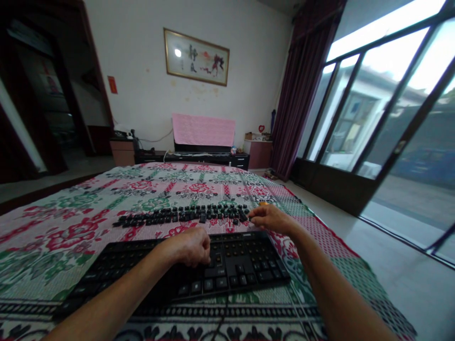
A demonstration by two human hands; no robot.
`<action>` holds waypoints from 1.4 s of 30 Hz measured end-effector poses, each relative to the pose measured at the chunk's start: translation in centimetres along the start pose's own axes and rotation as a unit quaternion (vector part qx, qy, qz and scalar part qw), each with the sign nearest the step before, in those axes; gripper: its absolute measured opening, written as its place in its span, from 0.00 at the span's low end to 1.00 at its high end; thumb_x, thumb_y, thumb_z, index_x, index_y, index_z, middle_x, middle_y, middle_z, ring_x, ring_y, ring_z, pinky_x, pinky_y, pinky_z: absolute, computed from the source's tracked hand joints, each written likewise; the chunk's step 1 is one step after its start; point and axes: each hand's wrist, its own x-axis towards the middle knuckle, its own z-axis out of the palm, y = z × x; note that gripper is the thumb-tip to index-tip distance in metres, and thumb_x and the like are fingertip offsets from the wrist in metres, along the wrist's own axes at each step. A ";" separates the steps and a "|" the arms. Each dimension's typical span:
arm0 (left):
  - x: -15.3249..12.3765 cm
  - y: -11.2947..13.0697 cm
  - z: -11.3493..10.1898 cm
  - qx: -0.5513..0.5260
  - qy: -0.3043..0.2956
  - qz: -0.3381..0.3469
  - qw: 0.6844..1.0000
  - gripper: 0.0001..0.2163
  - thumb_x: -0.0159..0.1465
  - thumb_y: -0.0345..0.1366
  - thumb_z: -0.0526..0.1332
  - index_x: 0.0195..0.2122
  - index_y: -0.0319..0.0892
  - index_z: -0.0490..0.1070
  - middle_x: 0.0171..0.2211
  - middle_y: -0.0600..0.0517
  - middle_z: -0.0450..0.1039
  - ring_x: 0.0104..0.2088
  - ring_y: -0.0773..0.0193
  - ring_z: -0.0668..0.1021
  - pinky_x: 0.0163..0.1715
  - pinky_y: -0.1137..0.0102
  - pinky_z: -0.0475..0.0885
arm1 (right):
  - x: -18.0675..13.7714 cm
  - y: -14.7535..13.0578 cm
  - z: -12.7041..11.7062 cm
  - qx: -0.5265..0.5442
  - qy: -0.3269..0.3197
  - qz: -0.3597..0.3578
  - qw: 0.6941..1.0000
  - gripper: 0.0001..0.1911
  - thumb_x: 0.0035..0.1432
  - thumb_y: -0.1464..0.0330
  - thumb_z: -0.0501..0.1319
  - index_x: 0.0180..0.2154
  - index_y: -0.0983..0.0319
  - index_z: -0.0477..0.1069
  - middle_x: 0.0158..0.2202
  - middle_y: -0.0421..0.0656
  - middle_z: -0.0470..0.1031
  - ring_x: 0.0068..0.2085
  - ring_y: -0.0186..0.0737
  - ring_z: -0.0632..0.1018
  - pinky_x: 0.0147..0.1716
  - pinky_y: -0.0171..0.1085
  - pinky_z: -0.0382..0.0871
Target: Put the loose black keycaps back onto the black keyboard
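A black computer keyboard [232,263] lies on a patterned cloth, with many of its key places bare and keycaps left mainly along the near and right parts. My left hand [194,246] is closed above its middle, fingers curled down to the keys; what they hold, if anything, is hidden. Beyond the keyboard, loose black keycaps [202,217] are laid out in rows. At the right end of these rows my right hand [272,218] pinches with thumb and fingertips at a small dark keycap [250,219].
Under everything spreads a red, green and white flowered cloth [149,187]. A small orange object [263,203] sits behind my right hand. Farther off stand a low black cabinet [240,161] and a pink-covered screen [203,130]. Glass doors [355,113] are on the right.
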 end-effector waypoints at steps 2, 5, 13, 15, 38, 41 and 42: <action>-0.2 0.0 0.1 0.017 0.037 0.012 0.999 0.05 0.43 0.34 0.54 0.19 0.40 0.67 0.13 0.57 0.62 0.16 0.71 0.65 0.14 0.77 0.55 | -0.1 -0.1 -0.4 -0.018 0.019 0.001 1.000 0.14 0.45 0.65 0.54 0.33 0.66 0.70 0.21 0.38 0.67 0.19 0.27 0.65 0.18 0.28 0.58; -0.3 -0.4 0.4 0.008 0.071 0.039 0.997 0.06 0.43 0.35 0.55 0.19 0.40 0.68 0.15 0.56 0.62 0.17 0.71 0.65 0.15 0.78 0.55 | -0.1 -0.2 -0.4 -0.035 0.032 0.005 0.999 0.13 0.46 0.65 0.54 0.32 0.66 0.70 0.20 0.38 0.67 0.19 0.27 0.64 0.17 0.28 0.56; 0.4 -1.6 0.7 -0.029 0.059 0.065 0.996 0.07 0.44 0.36 0.56 0.20 0.39 0.68 0.16 0.56 0.61 0.18 0.72 0.63 0.15 0.79 0.54 | 0.5 0.6 -0.2 -0.020 0.020 -0.026 0.999 0.12 0.45 0.66 0.54 0.31 0.66 0.70 0.22 0.39 0.68 0.20 0.28 0.66 0.18 0.28 0.57; 0.4 -1.7 0.7 -0.027 0.061 0.068 0.995 0.07 0.44 0.36 0.56 0.20 0.38 0.68 0.16 0.56 0.61 0.18 0.72 0.63 0.15 0.79 0.53 | 0.6 0.8 -0.4 -0.026 0.022 -0.026 0.999 0.12 0.45 0.66 0.54 0.31 0.65 0.71 0.22 0.38 0.68 0.20 0.29 0.66 0.18 0.29 0.57; 0.4 -1.8 0.7 -0.040 0.044 0.067 0.996 0.07 0.45 0.36 0.55 0.21 0.38 0.68 0.17 0.55 0.63 0.19 0.71 0.64 0.16 0.79 0.55 | 0.8 1.5 0.1 -0.084 0.000 -0.014 0.996 0.14 0.43 0.68 0.55 0.33 0.65 0.72 0.27 0.39 0.73 0.27 0.32 0.70 0.26 0.29 0.60; 0.5 -1.9 0.8 -0.038 0.052 0.066 0.996 0.07 0.45 0.36 0.55 0.21 0.38 0.68 0.17 0.55 0.63 0.19 0.72 0.64 0.16 0.79 0.54 | 0.6 1.2 0.0 -0.106 -0.006 -0.016 0.994 0.13 0.43 0.68 0.54 0.31 0.65 0.73 0.25 0.38 0.72 0.26 0.31 0.69 0.25 0.29 0.59; 0.5 -1.9 0.8 -0.037 0.053 0.066 0.996 0.07 0.45 0.36 0.55 0.21 0.38 0.68 0.17 0.55 0.63 0.19 0.72 0.63 0.16 0.79 0.54 | 0.6 1.0 0.0 -0.110 -0.007 -0.016 0.994 0.12 0.43 0.68 0.54 0.30 0.65 0.73 0.24 0.38 0.72 0.26 0.31 0.69 0.24 0.29 0.59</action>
